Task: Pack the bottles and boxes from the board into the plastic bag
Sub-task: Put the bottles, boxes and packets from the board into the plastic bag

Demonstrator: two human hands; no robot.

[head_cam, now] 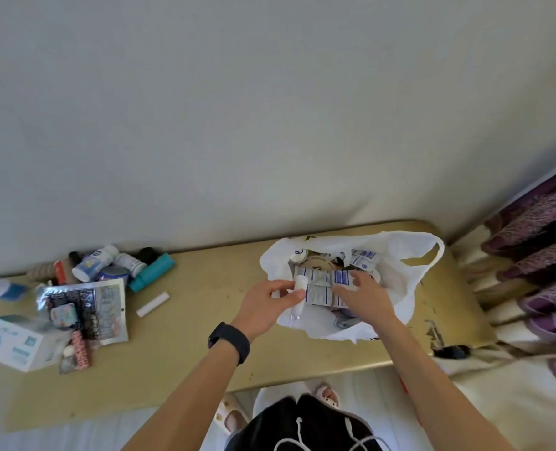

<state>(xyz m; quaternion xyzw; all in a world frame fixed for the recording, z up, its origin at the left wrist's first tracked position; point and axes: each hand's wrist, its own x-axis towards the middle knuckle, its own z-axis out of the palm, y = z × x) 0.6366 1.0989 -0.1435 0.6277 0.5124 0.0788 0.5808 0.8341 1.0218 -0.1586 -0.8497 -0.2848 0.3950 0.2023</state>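
At the plastic bag [400,255], left hand [263,304] grips a white bottle [301,283]; right hand [366,299] rests loosely on boxes [322,296].

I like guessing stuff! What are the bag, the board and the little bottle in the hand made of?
Bag: thin white plastic, likely; it crinkles and is see-through in places.
Board: maybe coated wood; smooth tan, with dark chips near one corner.
Bottle, in the left hand: probably matte white plastic; too small to be sure.
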